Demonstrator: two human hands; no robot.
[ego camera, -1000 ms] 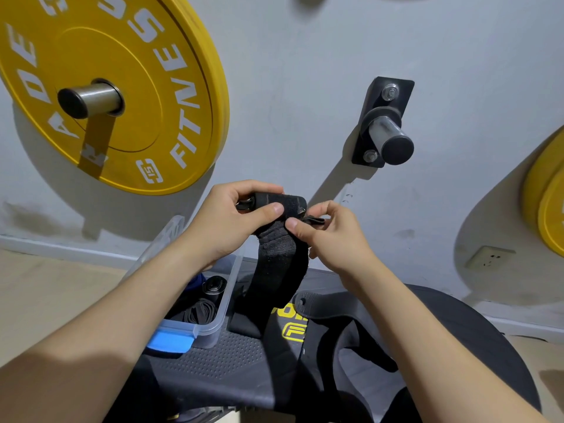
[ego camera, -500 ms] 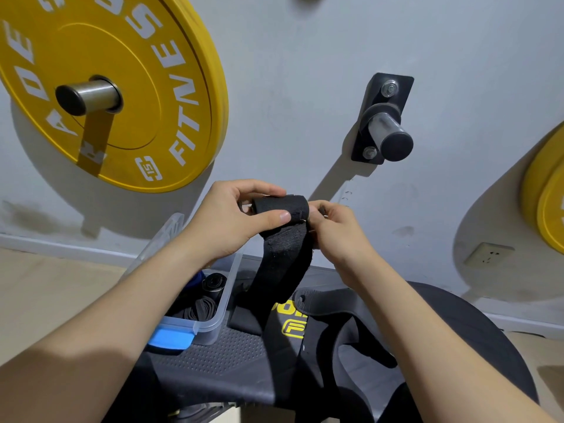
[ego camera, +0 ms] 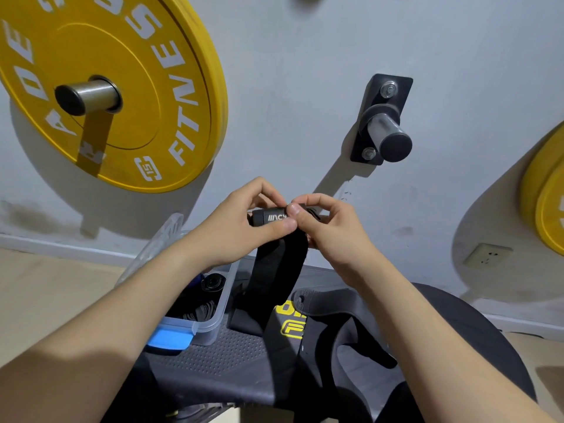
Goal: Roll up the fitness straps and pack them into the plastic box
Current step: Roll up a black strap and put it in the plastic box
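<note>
Nearest the head camera, I see two bare forearms reaching forward from the bottom corners. Beneath them lies a dark padded bench with a dimpled surface. At its left edge sits the clear plastic box, open, with a blue latch facing me. Inside it I make out one rolled strap and other dark items I cannot identify. Just right of the box, a black belt with yellow lettering sprawls loose across the bench.

Above the bench, both hands meet at centre frame. The left hand has its thumb and curled fingers closed round the rolled top of a black fitness strap; white lettering shows on the roll. The right hand pinches the other end of the same roll between thumb and fingertips. The unrolled tail hangs straight down to the bench, between box and belt.

Behind, a grey wall carries a large yellow weight plate on a steel peg at left, a bare wall peg at centre and a socket low at right.

I judge the rolling step is near its start, with most of the strap unwound. The next move calls for both hands to turn the roll downward, edges aligned and turns tight, before it goes into the box.
</note>
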